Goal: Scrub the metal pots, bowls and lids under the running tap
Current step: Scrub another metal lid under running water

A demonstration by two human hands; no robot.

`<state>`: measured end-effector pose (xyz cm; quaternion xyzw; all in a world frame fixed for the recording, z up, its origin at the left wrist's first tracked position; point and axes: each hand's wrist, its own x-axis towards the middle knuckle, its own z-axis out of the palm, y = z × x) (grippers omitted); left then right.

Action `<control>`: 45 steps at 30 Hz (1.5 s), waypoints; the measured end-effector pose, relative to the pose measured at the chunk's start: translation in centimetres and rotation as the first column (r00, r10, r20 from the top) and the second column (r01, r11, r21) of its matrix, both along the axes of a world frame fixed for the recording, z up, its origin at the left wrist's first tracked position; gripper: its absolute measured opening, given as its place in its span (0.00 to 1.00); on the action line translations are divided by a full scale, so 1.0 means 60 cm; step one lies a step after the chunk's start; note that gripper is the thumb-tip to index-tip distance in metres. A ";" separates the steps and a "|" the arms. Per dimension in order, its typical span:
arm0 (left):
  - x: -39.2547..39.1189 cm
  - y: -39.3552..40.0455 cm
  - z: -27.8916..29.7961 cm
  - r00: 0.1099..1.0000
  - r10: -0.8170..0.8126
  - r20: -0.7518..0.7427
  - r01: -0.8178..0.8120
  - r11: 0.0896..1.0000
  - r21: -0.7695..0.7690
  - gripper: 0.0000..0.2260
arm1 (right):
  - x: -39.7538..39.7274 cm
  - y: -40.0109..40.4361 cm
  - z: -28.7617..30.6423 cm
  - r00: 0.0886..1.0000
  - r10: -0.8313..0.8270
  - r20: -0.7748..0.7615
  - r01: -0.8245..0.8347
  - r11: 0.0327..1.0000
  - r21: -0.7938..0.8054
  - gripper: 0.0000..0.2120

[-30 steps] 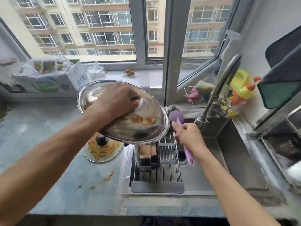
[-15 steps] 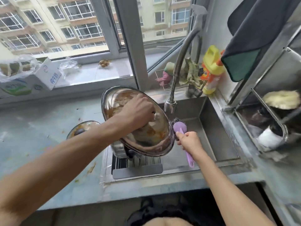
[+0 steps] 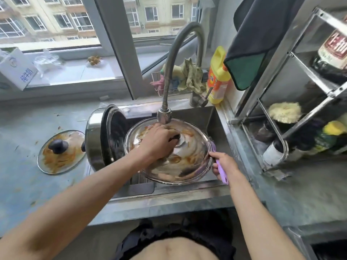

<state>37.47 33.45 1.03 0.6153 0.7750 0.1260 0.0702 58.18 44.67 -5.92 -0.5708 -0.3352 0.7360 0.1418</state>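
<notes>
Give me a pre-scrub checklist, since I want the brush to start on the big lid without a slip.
1. Left hand grips the lid by its knob: ok.
2. Right hand holds the purple brush: ok.
3. Lid sits under the tap head, over the sink: ok.
4. Water running: cannot tell, no stream shows.
5. Brush head on the lid: cannot tell, it is hidden behind the rim.
6. Orange residue on the lid: not ok, still there.
</notes>
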 end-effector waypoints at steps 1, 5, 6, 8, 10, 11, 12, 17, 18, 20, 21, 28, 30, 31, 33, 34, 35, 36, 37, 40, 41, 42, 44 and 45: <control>0.006 0.006 -0.012 0.999 0.022 0.036 -0.022 1.000 -0.001 0.11 | 0.008 0.006 -0.005 0.999 -0.027 -0.044 0.025 0.999 -0.034 0.11; 0.017 0.025 -0.058 0.944 0.231 0.235 -0.213 0.972 -0.103 0.19 | 0.020 0.026 -0.024 0.992 -0.126 0.005 0.125 0.992 0.034 0.09; 0.015 0.024 -0.065 0.916 0.304 0.262 -0.286 0.953 -0.103 0.20 | 0.020 0.028 -0.028 0.989 -0.141 0.033 0.139 0.989 0.057 0.08; 0.014 0.017 -0.079 0.818 0.476 0.324 -0.485 0.872 -0.057 0.21 | 0.024 0.036 -0.045 0.983 -0.170 0.065 0.164 0.983 0.078 0.08; 0.013 0.005 -0.092 0.624 0.646 0.440 -0.675 0.729 -0.113 0.24 | 0.028 0.044 -0.063 0.978 -0.204 0.042 0.201 0.977 0.067 0.08; 0.008 -0.002 -0.105 0.491 0.707 0.509 -0.737 0.649 -0.190 0.26 | 0.025 0.047 -0.071 0.978 -0.207 0.030 0.206 0.977 0.058 0.09; 0.007 -0.005 -0.112 0.365 0.728 0.581 -0.757 0.595 -0.270 0.28 | 0.025 0.049 -0.074 0.977 -0.210 0.026 0.209 0.976 0.054 0.09; -0.022 -0.008 -0.139 -0.136 0.504 0.853 -0.810 0.439 -0.388 0.09 | 0.006 0.053 -0.082 0.995 -0.045 0.090 0.036 0.994 0.100 0.09; -0.026 -0.003 -0.139 -0.172 0.460 0.871 -0.823 0.419 -0.384 0.11 | 0.003 0.057 -0.082 0.979 0.033 0.199 -0.066 0.985 0.162 0.09; -0.031 0.005 -0.137 -0.206 0.369 0.906 -0.842 0.405 -0.356 0.14 | 0.001 0.062 -0.089 0.900 0.157 0.407 -0.274 0.929 0.248 0.09; -0.036 0.011 -0.142 -0.201 0.358 0.912 -0.848 0.402 -0.345 0.14 | 0.000 0.066 -0.092 0.864 0.208 0.458 -0.353 0.899 0.258 0.09; -0.038 0.046 -0.141 0.042 0.497 0.867 -0.887 0.419 -0.197 0.15 | -0.024 0.117 -0.040 0.126 0.334 0.934 -0.909 0.415 -0.026 0.18; -0.034 0.059 -0.136 0.124 0.522 0.844 -0.892 0.431 -0.135 0.17 | -0.041 0.138 -0.025 0.025 0.272 0.962 -0.945 0.319 -0.066 0.18; -0.033 0.061 -0.137 0.160 0.520 0.839 -0.891 0.441 -0.104 0.16 | -0.052 0.143 -0.018 0.004 0.227 0.974 -0.956 0.286 -0.063 0.16; -0.034 0.073 -0.143 0.200 0.519 0.831 -0.885 0.459 -0.073 0.15 | -0.078 0.163 -0.005 0.005 0.187 0.982 -0.963 0.264 -0.045 0.16; -0.031 0.074 -0.142 0.208 0.531 0.821 -0.884 0.461 -0.074 0.15 | -0.091 0.171 0.004 0.009 0.180 0.984 -0.966 0.255 -0.038 0.15; -0.033 0.079 -0.149 0.209 0.539 0.816 -0.886 0.458 -0.076 0.15 | -0.107 0.184 0.011 0.010 0.166 0.986 -0.971 0.238 -0.030 0.15; -0.028 0.080 -0.145 0.193 0.555 0.809 -0.888 0.450 -0.097 0.15 | -0.119 0.194 0.016 0.020 0.137 0.990 -0.975 0.221 -0.011 0.16; -0.031 0.085 -0.154 0.171 0.568 0.805 -0.896 0.430 -0.112 0.15 | -0.135 0.207 0.021 0.028 0.105 0.994 -0.981 0.196 0.007 0.17; -0.035 0.094 -0.168 0.083 0.616 0.784 -0.910 0.368 -0.193 0.12 | -0.176 0.244 0.020 0.061 0.004 0.998 -0.991 0.117 0.061 0.31; -0.039 0.096 -0.175 0.041 0.629 0.776 -0.909 0.346 -0.233 0.12 | -0.187 0.253 0.021 0.068 -0.013 0.998 -0.993 0.093 0.069 0.34; -0.040 0.096 -0.180 0.002 0.644 0.765 -0.899 0.336 -0.280 0.12 | -0.198 0.261 0.022 0.083 -0.033 0.996 -0.994 0.071 0.085 0.36; -0.041 0.093 -0.191 -0.061 0.679 0.731 -0.864 0.330 -0.379 0.12 | -0.217 0.277 0.024 0.102 -0.065 0.993 -0.994 0.030 0.104 0.37; -0.041 0.093 -0.199 -0.088 0.692 0.717 -0.847 0.327 -0.420 0.12 | -0.227 0.286 0.021 0.108 -0.068 0.992 -0.994 0.004 0.108 0.37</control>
